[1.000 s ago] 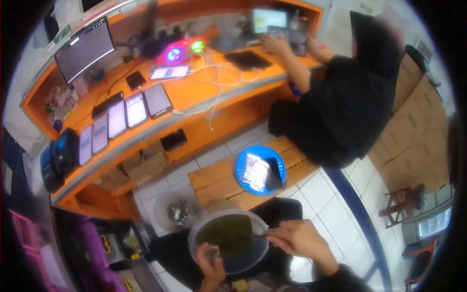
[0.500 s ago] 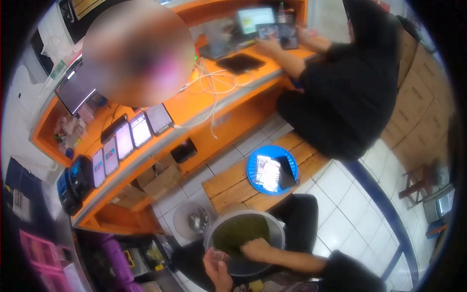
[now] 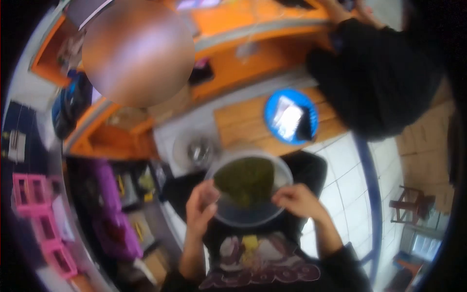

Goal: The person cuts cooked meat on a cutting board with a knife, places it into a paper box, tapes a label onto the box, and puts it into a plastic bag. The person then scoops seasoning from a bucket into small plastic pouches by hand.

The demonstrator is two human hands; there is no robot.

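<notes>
A round, pale basin [image 3: 256, 225] sits on my lap, with a dark green mass [image 3: 245, 180] inside whose kind I cannot make out. Its left rim is in my left hand [image 3: 200, 207], the fingers curled and the thumb nearer my body. On the opposite side my right hand [image 3: 299, 200] is closed at the rim, fingertips pressed together over the inner edge. Motion blur hides the finer detail of both grips. Just beyond the basin, a pale bucket [image 3: 181, 155] with shiny metal items in it stands on the floor.
A blue round tray [image 3: 269, 127] with white packets and a dark flat item lies on a wooden bench [image 3: 238, 129]. Behind it runs an orange counter [image 3: 253, 68]. A person in black [image 3: 384, 82] sits at the right. Pink baskets [image 3: 46, 226] are at far left.
My right hand has come out of the basin's middle to its right rim. My left hand has moved onto the left rim. The view has tilted downward.
</notes>
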